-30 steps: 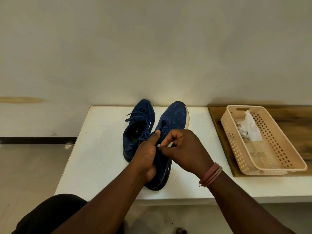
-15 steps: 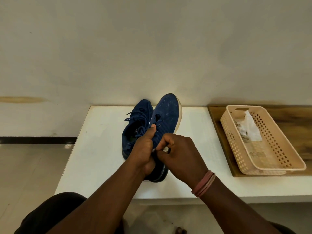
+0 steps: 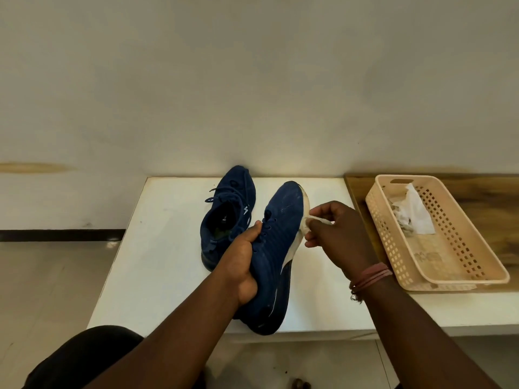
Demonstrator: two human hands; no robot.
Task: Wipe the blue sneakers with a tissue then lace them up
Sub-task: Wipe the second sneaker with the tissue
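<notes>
- Head view: left hand point(image 3: 241, 265) wrapped round near shoe point(image 3: 276, 248), lifted and tilted off white worktop point(image 3: 157, 248), sole edge turned right.
- Right hand point(image 3: 337, 237) pinching small wad of tissue point(image 3: 307, 224), pressed against pale sole rim near the toe.
- Grip state: left fingers curled and clamped on the shoe; right fingertips together on the tissue.
- Step in hand, by the look of it: wiping, with lacing not yet begun on this shoe; eyelets visible, no lace seen threaded through them.
- Next move likely calls for a steady hold from the left hand and a sweep of the tissue along the rim, turning the shoe to reach unwiped sides.
- Counted: two blue shoes, second shoe point(image 3: 227, 217) resting on the worktop just beside, laces loose; one basket point(image 3: 477, 265) at right on a wooden board point(image 3: 477, 192), crumpled tissues point(image 3: 415, 217) inside, number unclear; one wristband point(image 3: 370, 276) on right wrist.
</notes>
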